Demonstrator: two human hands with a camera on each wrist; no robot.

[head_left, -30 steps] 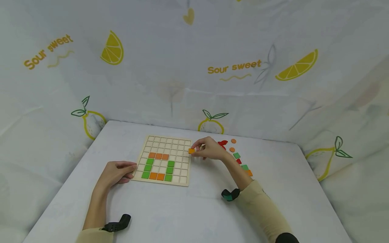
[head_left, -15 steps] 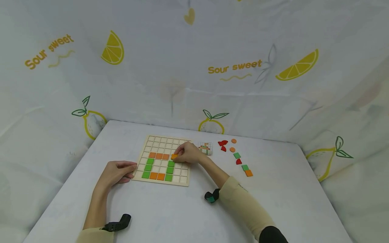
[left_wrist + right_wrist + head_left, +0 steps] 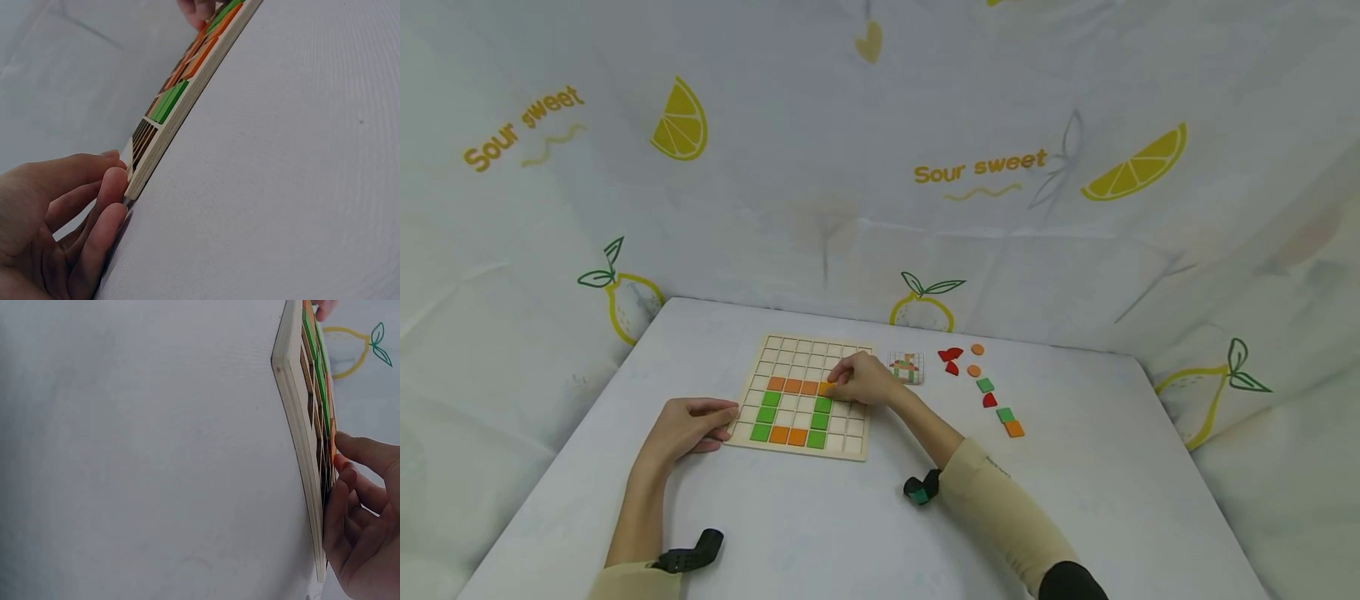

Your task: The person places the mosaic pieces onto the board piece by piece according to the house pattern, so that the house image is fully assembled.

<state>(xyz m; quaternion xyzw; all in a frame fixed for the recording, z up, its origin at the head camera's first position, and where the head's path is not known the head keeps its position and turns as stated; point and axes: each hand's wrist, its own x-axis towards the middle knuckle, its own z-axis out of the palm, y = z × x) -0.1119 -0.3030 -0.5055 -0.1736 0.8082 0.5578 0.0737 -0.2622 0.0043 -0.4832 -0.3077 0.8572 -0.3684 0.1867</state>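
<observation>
A pale wooden grid board lies on the white table, with green and orange square tiles set in a ring of cells. My right hand is over the board's right part, pinching an orange square tile at the top right corner of the ring, above a green tile and beside an orange one. At the board's near left, the fingertips of my left hand hold its edge. Seen from the left wrist, thumb and fingers gather at the board's corner.
A small printed pattern card lies just right of the board. Farther right are loose pieces: red ones, orange discs, green pieces and an orange square. Printed cloth hangs behind the table.
My right hand has carried the orange tile left from beside the board, then lowered it at the ring's top right corner. The pattern card has come into sight. My left hand stays put.
</observation>
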